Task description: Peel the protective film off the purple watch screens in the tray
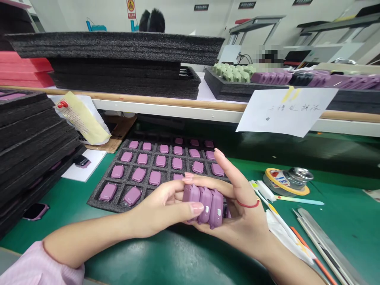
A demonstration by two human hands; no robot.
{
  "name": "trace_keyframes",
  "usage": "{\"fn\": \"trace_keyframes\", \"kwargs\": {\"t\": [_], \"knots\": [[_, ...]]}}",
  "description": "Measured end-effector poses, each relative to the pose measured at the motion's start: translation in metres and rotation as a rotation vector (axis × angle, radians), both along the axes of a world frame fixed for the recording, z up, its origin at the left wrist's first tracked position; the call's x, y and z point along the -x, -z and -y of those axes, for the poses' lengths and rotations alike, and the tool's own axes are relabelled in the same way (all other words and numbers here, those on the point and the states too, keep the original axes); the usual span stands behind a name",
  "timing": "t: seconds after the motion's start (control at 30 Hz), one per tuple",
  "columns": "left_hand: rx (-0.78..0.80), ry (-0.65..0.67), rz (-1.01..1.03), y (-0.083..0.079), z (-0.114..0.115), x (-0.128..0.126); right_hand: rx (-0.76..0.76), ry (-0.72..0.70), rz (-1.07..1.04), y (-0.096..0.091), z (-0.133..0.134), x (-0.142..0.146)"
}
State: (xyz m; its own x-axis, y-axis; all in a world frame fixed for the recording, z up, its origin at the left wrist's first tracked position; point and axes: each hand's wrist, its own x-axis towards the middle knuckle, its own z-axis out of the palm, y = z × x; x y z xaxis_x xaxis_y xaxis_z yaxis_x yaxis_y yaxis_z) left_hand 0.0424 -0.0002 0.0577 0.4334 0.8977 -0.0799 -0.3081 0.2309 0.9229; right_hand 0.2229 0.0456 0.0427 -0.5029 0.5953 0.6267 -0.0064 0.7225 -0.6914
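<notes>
Both my hands meet over the green bench and hold a row of purple watch cases (206, 204). My right hand (237, 206) cradles the row from below, palm up, with its forefinger stretched out above. My left hand (166, 206) grips the left end of the row, thumb on top and fingers behind. Just beyond the hands lies a black foam tray (118, 204) with several purple watch cases (139, 174) seated in its pockets.
Stacks of black foam trays (29, 134) stand at the left, more on the shelf (124, 59) above. A paper note (285, 111) hangs from the shelf edge. A tape roll (286, 180), pens and metal rulers (323, 241) lie at the right. A watch (35, 211) lies at lower left.
</notes>
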Motion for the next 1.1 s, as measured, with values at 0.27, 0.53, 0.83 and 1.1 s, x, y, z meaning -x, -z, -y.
{"fn": "trace_keyframes", "kwargs": {"t": [0.27,0.53,0.83,1.1], "knots": [[-0.068,-0.062,-0.083,0.007,0.000,-0.002,-0.041,-0.033,0.023,0.001,-0.002,-0.001],[-0.075,-0.074,-0.103,0.002,0.002,-0.005,-0.146,-0.059,0.060,0.003,-0.004,0.000],[-0.151,0.016,0.002,0.007,-0.005,0.003,-0.366,-0.084,0.076,0.002,-0.011,-0.003],[-0.084,0.099,0.050,0.006,-0.005,0.002,-0.405,-0.087,0.103,-0.003,-0.012,-0.004]]}}
